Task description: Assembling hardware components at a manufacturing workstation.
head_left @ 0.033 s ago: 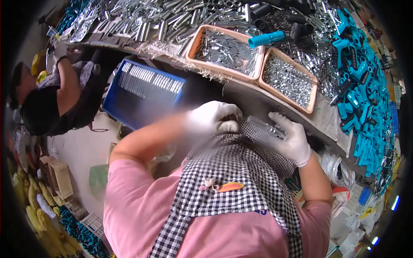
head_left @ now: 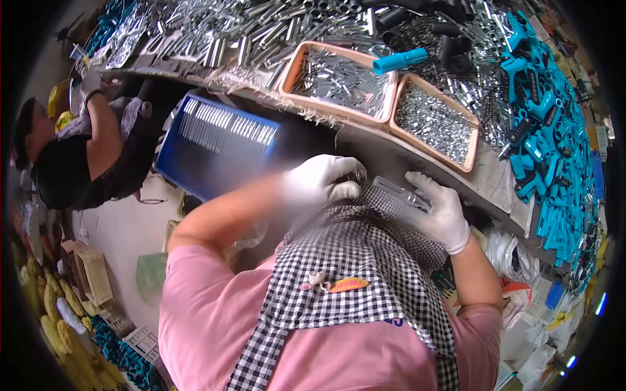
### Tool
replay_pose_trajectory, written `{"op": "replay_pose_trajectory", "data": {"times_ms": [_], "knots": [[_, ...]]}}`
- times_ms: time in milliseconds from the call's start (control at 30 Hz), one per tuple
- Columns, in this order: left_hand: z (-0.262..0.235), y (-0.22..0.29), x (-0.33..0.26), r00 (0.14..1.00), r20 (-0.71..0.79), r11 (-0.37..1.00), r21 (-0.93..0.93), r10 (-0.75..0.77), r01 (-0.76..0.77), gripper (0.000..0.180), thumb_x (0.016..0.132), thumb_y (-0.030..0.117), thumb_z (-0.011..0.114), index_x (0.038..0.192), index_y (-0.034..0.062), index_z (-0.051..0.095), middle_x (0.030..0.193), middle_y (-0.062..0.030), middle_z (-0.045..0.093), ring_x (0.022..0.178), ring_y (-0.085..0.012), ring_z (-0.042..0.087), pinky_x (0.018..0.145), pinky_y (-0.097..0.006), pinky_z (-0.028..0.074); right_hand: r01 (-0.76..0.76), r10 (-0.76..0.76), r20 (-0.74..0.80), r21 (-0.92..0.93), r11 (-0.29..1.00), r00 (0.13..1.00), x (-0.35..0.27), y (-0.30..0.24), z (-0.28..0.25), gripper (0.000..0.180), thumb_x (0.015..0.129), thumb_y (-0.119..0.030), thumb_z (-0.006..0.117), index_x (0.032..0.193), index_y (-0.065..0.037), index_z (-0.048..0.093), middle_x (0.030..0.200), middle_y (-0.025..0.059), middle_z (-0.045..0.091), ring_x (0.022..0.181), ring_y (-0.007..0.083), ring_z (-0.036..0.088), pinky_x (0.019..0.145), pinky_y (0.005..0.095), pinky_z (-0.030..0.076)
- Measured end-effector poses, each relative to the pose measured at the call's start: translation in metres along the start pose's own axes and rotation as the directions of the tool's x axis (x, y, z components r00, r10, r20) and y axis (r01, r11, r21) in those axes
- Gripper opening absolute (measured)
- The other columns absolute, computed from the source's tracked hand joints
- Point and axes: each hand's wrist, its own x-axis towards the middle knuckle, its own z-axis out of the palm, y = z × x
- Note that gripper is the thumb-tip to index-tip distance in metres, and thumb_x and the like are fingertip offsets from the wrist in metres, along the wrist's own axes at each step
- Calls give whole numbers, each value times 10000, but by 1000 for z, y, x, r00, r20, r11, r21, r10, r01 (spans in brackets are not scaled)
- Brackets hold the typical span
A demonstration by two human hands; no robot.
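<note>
In front of my apron, my left hand (head_left: 323, 179), in a white glove, is closed with thumb and fingers pinched around a small shiny metal part (head_left: 356, 174). Most of that part is hidden by the fingers, so its kind cannot be told. My right hand (head_left: 445, 214), also gloved in white, grips a long, shiny grey channel-shaped piece (head_left: 394, 190). Its free end points toward my left hand, with a small gap between them. A blur covers my left wrist and part of my right fingers.
A blue crate (head_left: 171, 140) with rows of slim metal pieces stands left of the bench. On the bench are an orange tray of metal pins (head_left: 285, 81), a tray of small metal parts (head_left: 479, 137), loose metal tubes (head_left: 225, 52) and teal handles (head_left: 544, 150). Another person (head_left: 72, 159) works at left.
</note>
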Motion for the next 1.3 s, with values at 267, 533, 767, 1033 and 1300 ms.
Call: {"op": "replay_pose_trajectory", "data": {"times_ms": [267,533,767,1033,1300], "knots": [[27,5,9,908,-197,528,-849,-370,31,268,1017,232,514,1217,56,482,1097,-113,622,1077,-267,603,966,-429,471,-86,107,-131,153,984,986,-22,13,14,294,775,5,672,1056,74,622,944,151,697,846,172,676,788,290,532],[47,12,25,944,-234,144,-968,-230,-205,286,995,229,553,1241,151,429,1305,-141,549,1342,-364,445,1040,-494,440,33,-25,-348,18,999,937,-22,16,19,279,726,-68,752,963,22,635,830,168,693,721,274,710,658,327,560],[64,4,22,881,-294,327,-929,-371,-172,312,967,307,610,1172,144,440,1193,-125,628,1242,-323,543,996,-494,482,98,-126,-370,-92,991,921,-19,12,21,225,690,-76,762,873,-23,642,794,128,680,675,291,683,619,356,555],[28,38,21,908,-22,905,-96,-419,415,243,852,51,679,1074,3,590,923,-84,689,778,-115,644,695,-265,524,221,-275,-247,-226,949,929,-18,15,18,219,648,-82,768,811,-63,624,794,103,646,683,298,647,605,386,530],[26,47,39,955,266,973,220,-132,73,350,834,278,726,998,-21,651,792,-223,652,736,-392,657,654,-424,532,345,-412,-123,-364,865,903,-21,10,27,360,620,-96,750,958,-70,628,822,95,631,753,300,650,658,395,549]]}}
